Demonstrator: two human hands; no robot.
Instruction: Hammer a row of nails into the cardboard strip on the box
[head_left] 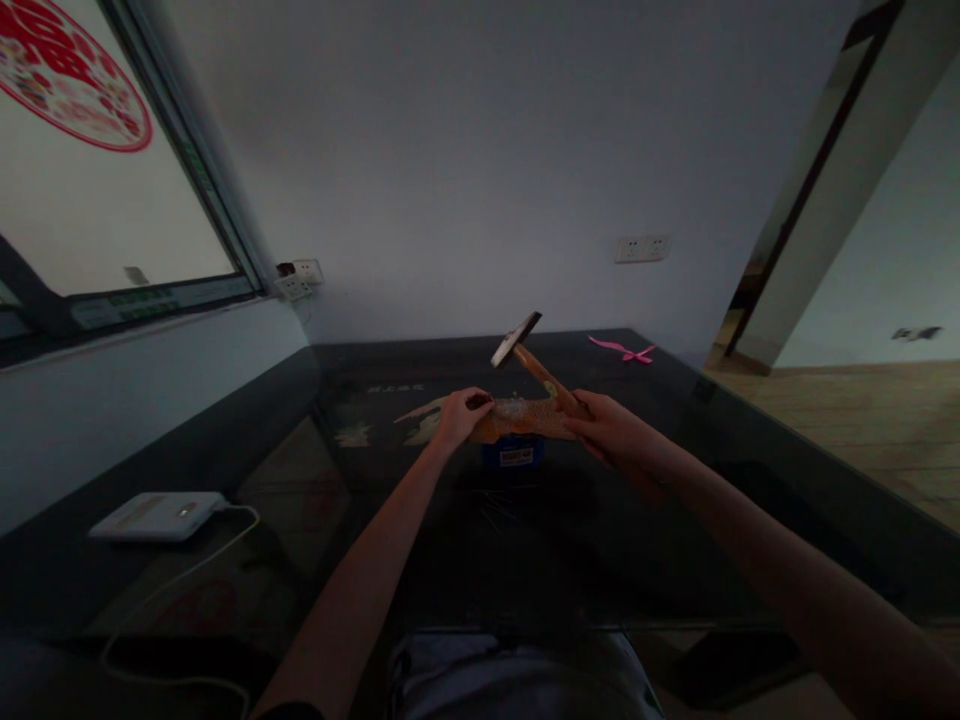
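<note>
My right hand (606, 428) is wrapped round the wooden handle of a hammer (544, 376). Its metal head is raised to the left, above a brown, rough-looking board (517, 413). The board lies across a blue box (512, 453) with a pale label. At the board's left part, the fingers of my left hand (461, 413) are pinched together; what they hold, if anything, is too small to make out. Several thin, nail-like pieces (493, 512) appear faintly on the dark table in front of the box.
On the dark glossy table (315, 560), a white power bank (159, 516) with a white cable (180, 578) lies at the left. A pink ribbon-like item (628, 351) is near the back right. Behind stands a wall with sockets (643, 248); a window (112, 210) is at left.
</note>
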